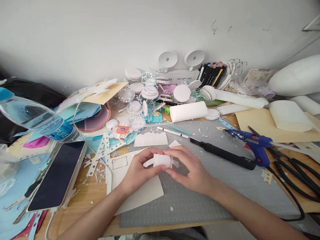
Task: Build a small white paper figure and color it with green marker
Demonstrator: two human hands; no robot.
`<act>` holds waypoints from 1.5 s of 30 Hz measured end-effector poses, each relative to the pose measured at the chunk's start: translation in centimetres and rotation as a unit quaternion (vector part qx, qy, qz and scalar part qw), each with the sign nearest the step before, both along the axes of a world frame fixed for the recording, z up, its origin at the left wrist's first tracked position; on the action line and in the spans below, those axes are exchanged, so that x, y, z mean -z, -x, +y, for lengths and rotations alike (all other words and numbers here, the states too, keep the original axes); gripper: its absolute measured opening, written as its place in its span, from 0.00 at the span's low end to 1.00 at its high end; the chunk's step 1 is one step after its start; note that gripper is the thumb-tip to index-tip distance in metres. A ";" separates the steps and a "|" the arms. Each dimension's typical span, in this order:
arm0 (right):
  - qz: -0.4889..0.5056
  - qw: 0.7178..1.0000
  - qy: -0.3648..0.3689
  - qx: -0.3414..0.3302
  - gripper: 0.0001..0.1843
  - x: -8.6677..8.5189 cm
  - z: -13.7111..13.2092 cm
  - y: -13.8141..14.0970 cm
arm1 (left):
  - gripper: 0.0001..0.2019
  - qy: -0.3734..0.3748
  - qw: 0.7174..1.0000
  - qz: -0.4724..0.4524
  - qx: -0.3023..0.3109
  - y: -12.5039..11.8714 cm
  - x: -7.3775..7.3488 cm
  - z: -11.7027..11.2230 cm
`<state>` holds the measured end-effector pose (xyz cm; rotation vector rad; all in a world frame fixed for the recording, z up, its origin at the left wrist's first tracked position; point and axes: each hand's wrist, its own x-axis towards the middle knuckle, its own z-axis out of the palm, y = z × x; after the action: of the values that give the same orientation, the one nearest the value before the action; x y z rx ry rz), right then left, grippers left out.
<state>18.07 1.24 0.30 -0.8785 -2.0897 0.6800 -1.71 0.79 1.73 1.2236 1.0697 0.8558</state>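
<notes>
Between my two hands is a small white paper roll [162,160], held just above the grey cutting mat [215,203]. My left hand [143,166] is closed on its left side, thumb below and fingers above. On the right end, my right hand [186,168] pinches the same roll with thumb and fingertips. A pale strip-like end sticks out at the left of the roll. Under my left hand lies a cream paper sheet [147,195] with a drawn rectangle. Just beyond my hands rests a torn-edged white paper piece [151,139].
A blue glue gun [260,146], black scissors [295,166] and a black-handled craft knife [225,155] lie to the right. On the left are a phone [58,175] and a water bottle [40,116]. White foam cylinders [188,111], markers [212,75] and paper scraps crowd the back.
</notes>
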 end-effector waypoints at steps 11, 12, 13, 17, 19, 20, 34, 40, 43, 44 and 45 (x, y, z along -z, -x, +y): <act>0.079 0.986 0.003 0.149 0.13 -0.5 -0.6 -1.5 | 0.15 -0.022 1.000 -0.021 -0.003 0.2 -0.1 0.3; 0.050 0.986 -0.006 0.161 0.13 -0.4 -1.0 -1.9 | 0.15 -0.020 1.000 -0.018 -0.005 0.3 -0.1 0.3; 0.009 0.986 -0.019 0.164 0.15 -0.2 -1.5 -2.2 | 0.15 -0.021 1.000 -0.012 -0.009 0.3 0.0 0.3; -0.112 0.965 -0.106 0.213 0.22 0.3 -3.7 -4.4 | 0.13 -0.042 0.998 0.025 -0.028 0.3 -0.2 0.1; -0.085 0.921 -0.174 0.337 0.19 0.4 -4.6 -6.1 | 0.12 -0.046 0.997 0.043 -0.034 0.3 -0.4 0.1; -0.056 0.884 -0.204 0.417 0.17 0.4 -4.9 -7.0 | 0.12 -0.046 0.997 0.050 -0.035 0.3 -0.5 0.1; -0.318 0.794 -0.034 0.516 0.13 2.0 -0.3 -19.3 | 0.22 0.047 0.998 -0.044 0.015 0.3 -0.1 0.0; -0.239 0.779 0.008 0.579 0.08 -2.1 -0.8 -17.4 | 0.22 0.034 0.998 -0.047 0.007 0.3 -0.1 0.0; -0.109 0.809 0.002 0.577 0.06 -5.1 -1.2 -15.1 | 0.19 0.026 0.999 -0.047 0.004 0.3 0.0 0.1; -0.072 0.812 0.012 0.579 0.07 -5.8 -1.3 -14.2 | 0.19 0.025 0.998 -0.050 0.002 0.2 0.0 0.1; -0.047 0.813 0.038 0.579 0.09 -6.3 -1.3 -13.2 | 0.18 0.027 0.998 -0.055 -0.001 0.2 0.0 0.1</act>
<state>31.24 -0.10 6.64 -1.9644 -1.1907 0.0316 -1.90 0.92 1.69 1.1177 0.9994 0.8809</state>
